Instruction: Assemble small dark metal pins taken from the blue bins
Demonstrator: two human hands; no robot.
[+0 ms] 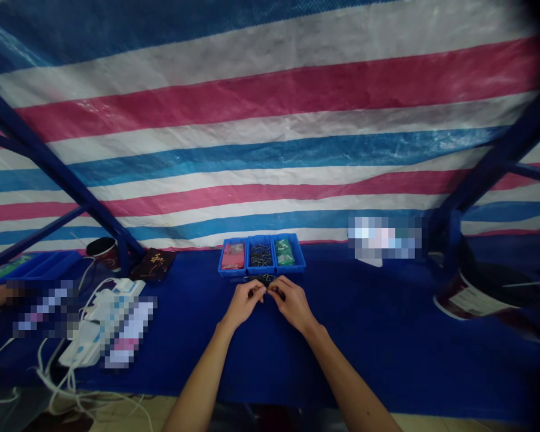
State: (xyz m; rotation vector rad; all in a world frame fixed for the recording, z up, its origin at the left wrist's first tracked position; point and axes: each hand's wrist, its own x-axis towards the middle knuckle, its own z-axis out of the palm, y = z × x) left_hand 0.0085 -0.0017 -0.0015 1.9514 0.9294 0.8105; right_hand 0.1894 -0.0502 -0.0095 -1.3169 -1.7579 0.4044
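My left hand (246, 302) and my right hand (292, 300) meet over the middle of the blue table (270, 366). Both are closed in a pinch, fingertips almost touching. Whatever lies between them is too small to make out. Just beyond the fingers is a small heap of dark, thin screw-like pieces (264, 278). Behind it stand three joined blue bins. The left bin (233, 273) holds pink packets (233, 256), the middle one has loose dark screw-like pieces (261, 256), and in the right one are green packets (284, 252) with small light pieces.
On the left lie a white power strip (101, 318) with tangled cables, a dark packet (155, 264) and a dark cup (103, 252). Another person's hand (0, 298) is at the far left. A dark red bucket (472, 294) stands right. Blue metal bars (58, 168) slant before striped sheeting (270, 138).
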